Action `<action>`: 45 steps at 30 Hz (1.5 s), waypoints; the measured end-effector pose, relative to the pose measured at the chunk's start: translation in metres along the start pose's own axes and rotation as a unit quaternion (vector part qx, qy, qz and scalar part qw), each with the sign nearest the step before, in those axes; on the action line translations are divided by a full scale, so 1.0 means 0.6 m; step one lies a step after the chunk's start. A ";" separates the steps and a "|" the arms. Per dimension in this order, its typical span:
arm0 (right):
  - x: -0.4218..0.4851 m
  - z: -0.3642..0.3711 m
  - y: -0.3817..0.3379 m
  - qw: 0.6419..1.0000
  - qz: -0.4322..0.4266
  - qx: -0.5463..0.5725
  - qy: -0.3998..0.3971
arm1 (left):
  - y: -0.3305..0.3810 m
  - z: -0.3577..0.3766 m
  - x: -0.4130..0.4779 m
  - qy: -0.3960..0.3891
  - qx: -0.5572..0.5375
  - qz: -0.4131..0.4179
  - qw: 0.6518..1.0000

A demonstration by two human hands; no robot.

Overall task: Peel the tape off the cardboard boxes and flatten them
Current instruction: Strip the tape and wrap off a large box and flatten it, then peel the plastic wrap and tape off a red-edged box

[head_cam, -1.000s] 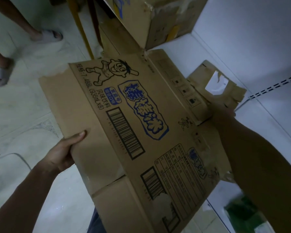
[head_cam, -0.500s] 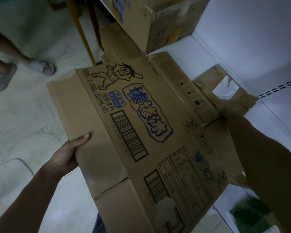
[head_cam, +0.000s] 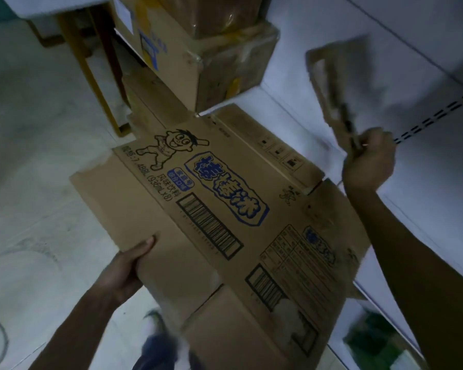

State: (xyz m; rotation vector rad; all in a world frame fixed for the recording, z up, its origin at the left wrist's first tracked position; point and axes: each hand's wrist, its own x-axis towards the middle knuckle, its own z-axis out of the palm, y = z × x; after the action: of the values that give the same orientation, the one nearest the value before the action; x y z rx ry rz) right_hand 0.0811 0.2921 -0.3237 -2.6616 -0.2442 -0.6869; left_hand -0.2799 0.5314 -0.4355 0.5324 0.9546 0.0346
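While the left hand [head_cam: 123, 271] clasps the near-left edge of the flattened box [head_cam: 225, 222] at centre, the right hand [head_cam: 368, 166] pinches a torn cardboard piece [head_cam: 332, 92] far right (blurred). With only one hand gripping it, the box may sag and slip.

Dim storeroom corner with a pale floor and white panels.
The floor [head_cam: 38, 161] is pale and mottled with faint grey veining. Yellowish wooden legs [head_cam: 92, 84] stand at the upper left. On the right, a white panel [head_cam: 425, 57] carries a row of dark slots [head_cam: 436, 113]. Something green [head_cam: 372, 343], blurred, lies at the lower right.
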 end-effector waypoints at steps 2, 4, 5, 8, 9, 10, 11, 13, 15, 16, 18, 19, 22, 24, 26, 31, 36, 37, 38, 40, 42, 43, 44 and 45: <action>-0.031 -0.015 -0.019 0.983 -0.154 -0.075 -0.060 | -0.026 0.054 0.024 0.007 -0.004 0.007 1.000; -0.095 -0.017 -0.045 0.947 -0.213 -0.162 -0.176 | -0.056 0.115 0.053 0.013 -0.016 0.008 1.000; -0.135 -0.008 -0.051 0.923 -0.217 -0.198 -0.247 | -0.065 0.146 0.067 0.007 -0.025 0.007 1.000; -0.208 0.028 -0.040 0.897 -0.196 -0.159 -0.362 | -0.067 0.222 0.113 0.018 -0.038 0.008 0.999; -0.214 0.036 -0.030 0.903 -0.177 -0.131 -0.368 | -0.064 0.234 0.129 0.029 -0.042 0.012 0.999; -0.214 0.042 -0.018 0.909 -0.161 -0.115 -0.366 | -0.062 0.239 0.142 0.043 -0.045 0.013 0.998; -0.211 0.049 -0.006 0.913 -0.144 -0.104 -0.367 | -0.064 0.236 0.154 0.060 -0.047 0.017 0.997; -0.205 0.064 0.018 0.904 -0.099 -0.097 -0.404 | -0.076 0.224 0.171 0.099 -0.033 0.026 0.994; -0.204 0.080 0.034 0.872 -0.076 -0.095 -0.475 | -0.092 0.224 0.182 0.146 0.002 0.026 0.989; -0.206 0.087 0.041 0.861 -0.078 -0.098 -0.494 | -0.097 0.227 0.187 0.175 0.030 0.020 0.984; -0.209 0.096 0.047 0.861 -0.081 -0.094 -0.493 | -0.102 0.233 0.195 0.211 0.071 0.009 0.975; -0.207 0.099 0.046 0.863 -0.084 -0.093 -0.490 | -0.101 0.234 0.199 0.214 0.078 0.005 0.974; -0.189 0.102 0.034 0.859 -0.086 -0.101 -0.495 | -0.092 0.232 0.198 0.195 0.092 -0.021 0.976; -0.178 0.099 0.019 0.871 -0.088 -0.086 -0.475 | -0.092 0.223 0.192 0.186 0.100 -0.015 0.977; -0.182 0.092 0.007 0.904 -0.099 -0.063 -0.411 | -0.094 0.214 0.179 0.190 0.105 0.015 0.976; -0.191 0.074 -0.007 0.879 -0.069 -0.064 -0.468 | -0.093 0.216 0.137 0.217 0.244 0.061 0.943; -0.166 0.037 -0.031 0.935 -0.080 0.041 -0.344 | -0.087 0.225 0.084 0.171 0.452 0.220 0.847; -0.167 0.023 -0.038 0.948 -0.086 0.053 -0.302 | -0.085 0.226 0.073 0.153 0.512 0.249 0.808; -0.171 0.008 -0.044 0.955 -0.087 0.058 -0.277 | -0.081 0.227 0.062 0.129 0.571 0.273 0.763; -0.184 -0.026 -0.053 0.957 -0.088 0.039 -0.274 | -0.070 0.234 0.038 0.063 0.674 0.308 0.669; -0.197 -0.059 -0.063 0.950 -0.103 -0.001 -0.293 | -0.051 0.245 0.014 0.012 0.751 0.350 0.560; -0.202 -0.076 -0.070 0.947 -0.114 -0.023 -0.300 | -0.036 0.253 0.001 -0.008 0.779 0.376 0.502; -0.206 -0.094 -0.079 0.944 -0.128 -0.041 -0.303 | -0.020 0.262 -0.013 -0.027 0.800 0.403 0.443; -0.207 -0.114 -0.091 0.942 -0.144 -0.050 -0.298 | -0.002 0.273 -0.030 -0.047 0.815 0.427 0.388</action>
State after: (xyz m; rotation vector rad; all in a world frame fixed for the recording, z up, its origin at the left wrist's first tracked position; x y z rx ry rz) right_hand -0.0696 0.3054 -0.3128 -2.8937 -0.7901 0.0598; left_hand -0.1623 0.4574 -0.3472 2.8590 0.1197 -0.0301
